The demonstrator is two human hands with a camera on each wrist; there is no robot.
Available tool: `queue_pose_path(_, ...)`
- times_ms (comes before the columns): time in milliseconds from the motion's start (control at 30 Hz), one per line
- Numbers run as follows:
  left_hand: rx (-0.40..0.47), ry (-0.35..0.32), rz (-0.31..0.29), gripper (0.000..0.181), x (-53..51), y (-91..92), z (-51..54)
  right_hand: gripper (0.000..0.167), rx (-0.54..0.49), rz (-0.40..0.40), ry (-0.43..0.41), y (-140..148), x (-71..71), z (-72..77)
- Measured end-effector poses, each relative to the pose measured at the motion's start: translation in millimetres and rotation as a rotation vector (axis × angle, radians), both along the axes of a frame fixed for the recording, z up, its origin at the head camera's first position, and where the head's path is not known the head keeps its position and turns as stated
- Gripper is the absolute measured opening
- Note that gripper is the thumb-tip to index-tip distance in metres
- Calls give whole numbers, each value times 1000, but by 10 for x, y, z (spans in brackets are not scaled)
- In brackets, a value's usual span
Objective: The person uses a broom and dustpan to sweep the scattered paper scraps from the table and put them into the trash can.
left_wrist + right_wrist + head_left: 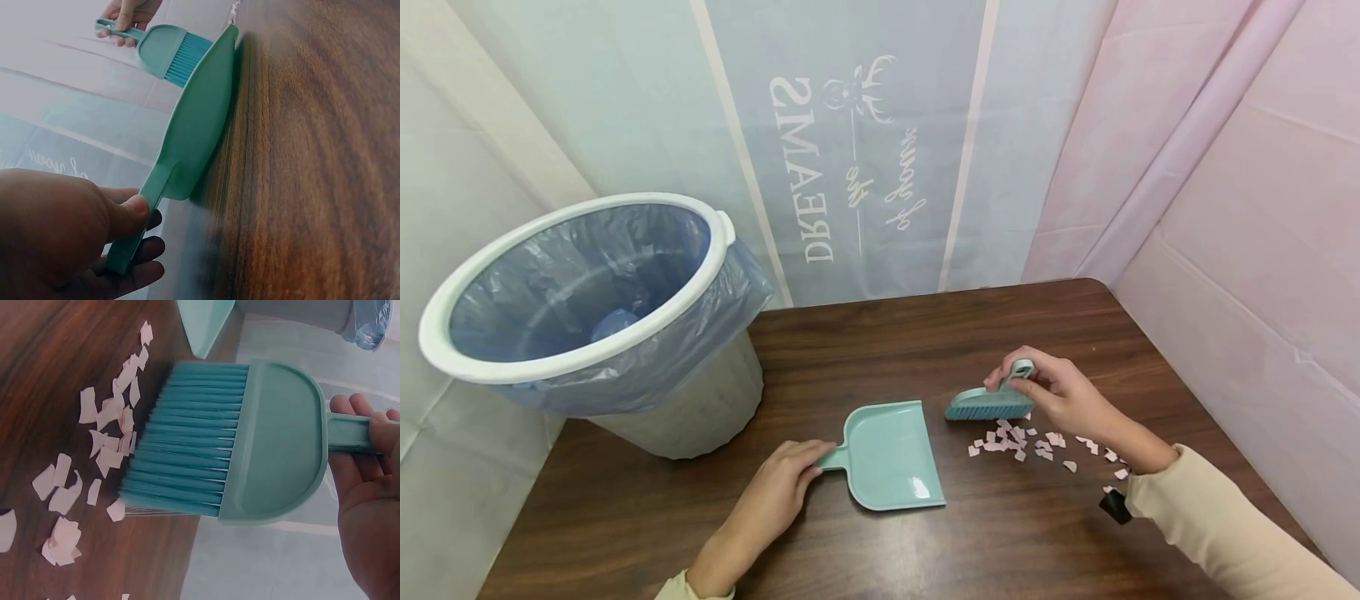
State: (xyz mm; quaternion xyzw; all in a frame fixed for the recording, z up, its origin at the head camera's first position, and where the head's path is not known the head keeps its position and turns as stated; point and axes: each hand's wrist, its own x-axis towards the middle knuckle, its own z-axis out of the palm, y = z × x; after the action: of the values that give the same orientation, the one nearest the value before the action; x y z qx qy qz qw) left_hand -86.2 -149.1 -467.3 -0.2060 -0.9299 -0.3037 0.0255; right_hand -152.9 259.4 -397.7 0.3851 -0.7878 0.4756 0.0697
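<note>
My left hand grips the short handle of a mint-green dustpan, which lies on the table with its wide lip facing right. In the left wrist view the thumb presses on top of the dustpan's handle, fingers beneath. A matching hand brush with teal bristles is held by its handle in my right hand. Its bristles are beside a scatter of pale pink paper scraps, to the right of the dustpan. In the right wrist view, several scraps lie along the bristle tips.
A white bin lined with a blue plastic bag stands at the back left. A small black object sits near the right sleeve. Fabric curtains with printed lettering hang behind the dark wooden table.
</note>
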Motion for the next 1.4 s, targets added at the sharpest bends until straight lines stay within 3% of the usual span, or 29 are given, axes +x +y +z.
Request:
queue_pose_path(133,-1,4,5,39,6,-1,6,37,10,-22,-21,-5,38,14)
queue_pose_path(267,-4,2,9,39,8,-2,7,36,16,-102,8,-34,101,45)
queue_pose_path(400,-1,4,7,38,15,-1,12,34,-16,-262,86,-101,199,99)
queue_pose_path(600,2,10,4,38,22,-1,12,30,-3,-572,285,-202,359,144)
queue_pose_path(700,-1,13,6,38,19,0,12,30,10,-653,340,-236,414,121)
queue_pose_path(1200,-3,11,4,39,31,14,20,28,83,-729,308,-322,437,-100)
queue_pose_path(1400,-2,9,8,39,37,18,19,28,53,-710,305,-418,428,-133)
